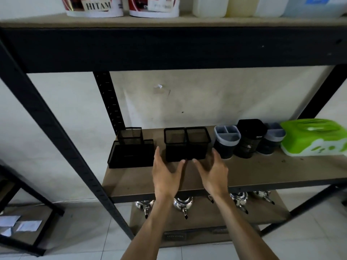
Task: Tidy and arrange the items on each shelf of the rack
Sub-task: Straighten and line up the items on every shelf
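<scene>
Two black mesh pen cups [186,144] stand side by side on the middle shelf [262,173] of the black metal rack. My left hand [165,173] and my right hand [214,172] are both spread open just in front of the pair. The thumbs almost meet at the cups' base, and the fingers reach up beside their outer walls. Whether the fingers touch the mesh I cannot tell. Neither hand holds anything.
A black mesh desk organiser [131,149] sits to the left. To the right stand two grey divided holders [226,140], a black canister [248,138] and a green tissue box [315,136]. Tubs and jugs line the upper shelf [37,21]; metal kettles [183,203] sit below.
</scene>
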`<move>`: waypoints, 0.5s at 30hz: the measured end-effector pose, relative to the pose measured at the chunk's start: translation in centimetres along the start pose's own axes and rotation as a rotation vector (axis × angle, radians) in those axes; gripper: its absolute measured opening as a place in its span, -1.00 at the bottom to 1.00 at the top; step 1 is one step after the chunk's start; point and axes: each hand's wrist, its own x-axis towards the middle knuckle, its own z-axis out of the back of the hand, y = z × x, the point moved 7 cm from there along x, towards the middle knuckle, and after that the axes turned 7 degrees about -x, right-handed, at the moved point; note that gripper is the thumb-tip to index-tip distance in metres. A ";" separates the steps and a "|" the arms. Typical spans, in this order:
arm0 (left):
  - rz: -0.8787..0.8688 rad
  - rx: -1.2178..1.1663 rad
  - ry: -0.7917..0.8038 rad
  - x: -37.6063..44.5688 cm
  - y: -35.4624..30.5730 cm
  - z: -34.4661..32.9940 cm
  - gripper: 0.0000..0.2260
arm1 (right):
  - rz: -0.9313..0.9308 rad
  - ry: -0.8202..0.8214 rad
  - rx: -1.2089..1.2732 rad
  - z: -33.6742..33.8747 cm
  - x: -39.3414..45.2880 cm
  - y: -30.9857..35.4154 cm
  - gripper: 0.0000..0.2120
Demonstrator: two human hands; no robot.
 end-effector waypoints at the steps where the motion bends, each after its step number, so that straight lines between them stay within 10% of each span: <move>1: -0.001 -0.001 -0.006 0.6 0.0 -0.5 -0.09 | 0.004 0.011 0.011 -0.2 0.5 -0.3 -0.32; 15: -0.107 0.099 -0.058 3.1 0.4 -2.4 -0.30 | 0.065 0.012 0.073 -1.7 3.0 -1.5 -0.51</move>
